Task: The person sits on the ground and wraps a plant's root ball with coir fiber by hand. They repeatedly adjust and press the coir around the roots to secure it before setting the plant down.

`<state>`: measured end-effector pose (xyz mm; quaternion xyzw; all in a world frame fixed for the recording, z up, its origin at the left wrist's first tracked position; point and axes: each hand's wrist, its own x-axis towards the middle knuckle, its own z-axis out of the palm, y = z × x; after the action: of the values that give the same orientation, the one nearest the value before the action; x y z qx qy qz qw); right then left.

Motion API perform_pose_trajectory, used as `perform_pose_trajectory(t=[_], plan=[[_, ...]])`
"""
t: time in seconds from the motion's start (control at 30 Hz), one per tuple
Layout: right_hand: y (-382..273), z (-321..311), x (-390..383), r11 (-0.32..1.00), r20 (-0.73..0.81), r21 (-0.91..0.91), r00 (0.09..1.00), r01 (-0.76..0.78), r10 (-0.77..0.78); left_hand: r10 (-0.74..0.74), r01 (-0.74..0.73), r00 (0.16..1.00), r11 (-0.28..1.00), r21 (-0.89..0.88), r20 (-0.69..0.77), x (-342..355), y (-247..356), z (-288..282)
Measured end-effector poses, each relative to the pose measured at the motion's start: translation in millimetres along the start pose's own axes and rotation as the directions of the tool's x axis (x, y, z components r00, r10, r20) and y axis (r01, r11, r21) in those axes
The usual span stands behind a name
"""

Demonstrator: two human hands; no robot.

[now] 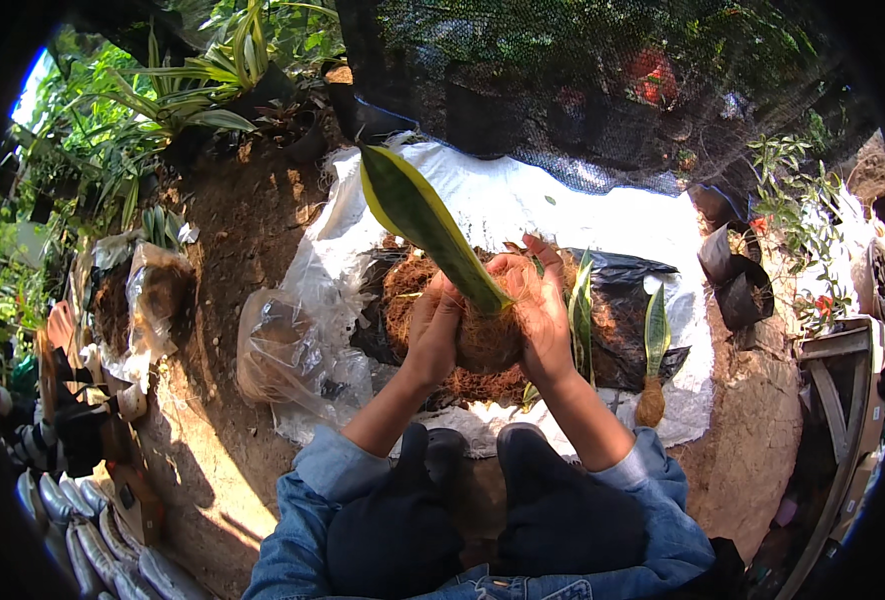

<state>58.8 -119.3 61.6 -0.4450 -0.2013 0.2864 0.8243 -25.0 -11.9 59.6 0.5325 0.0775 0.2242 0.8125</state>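
Observation:
Between both hands I hold a snake plant [425, 222], its broad yellow-edged green leaf leaning up and to the left. My left hand [435, 332] is closed around the left side of its brown fibrous root ball. Cupping the other side is my right hand [543, 325], with loose root fibres over its fingers. Beneath lies a heap of reddish-brown coir [405, 290] on black plastic [618, 272]. Just right of my right hand stands another snake plant leaf [583, 318]. Farther right, a small snake plant [656, 335] with a wrapped brown root ball lies on the white sheet [683, 235].
A clear plastic bag [281, 345] of brown material sits left of the sheet. Black nursery bags [743, 290] stand at the right, near a wooden frame [843, 400]. Dark shade netting [603, 100] hangs at the back. Potted plants [213, 95] fill the far left.

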Motion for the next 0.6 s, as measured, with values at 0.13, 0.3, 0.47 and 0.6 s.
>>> perform_pose_trajectory(t=[0.13, 0.3, 0.47, 0.6], plan=[[5.4, -8.9, 8.1, 0.986, 0.009, 0.062, 0.987, 0.157, -0.158, 0.125, -0.125, 0.992, 0.992, 0.007, 0.007, 7.0, -5.3, -5.2], [1.4, -27.2, 7.7, 0.268, 0.245, -0.510, 0.437, 0.817, -0.866, 0.102, -0.086, 0.953, 0.994, 0.068, -0.287, 8.4, -3.7, -6.2], [6.3, -24.7, -2.5, -0.179, 0.743, -0.416, 0.219, 0.892, -0.633, 0.076, -0.049, 0.941, 0.995, 0.090, -0.329, 7.7, -2.2, -6.4], [11.1, -17.4, -1.4, 0.158, 0.642, -0.518, 0.504, 0.841, -0.577, 0.075, -0.083, 0.974, 0.996, -0.028, -0.214, 0.1, -3.4, -3.4]])
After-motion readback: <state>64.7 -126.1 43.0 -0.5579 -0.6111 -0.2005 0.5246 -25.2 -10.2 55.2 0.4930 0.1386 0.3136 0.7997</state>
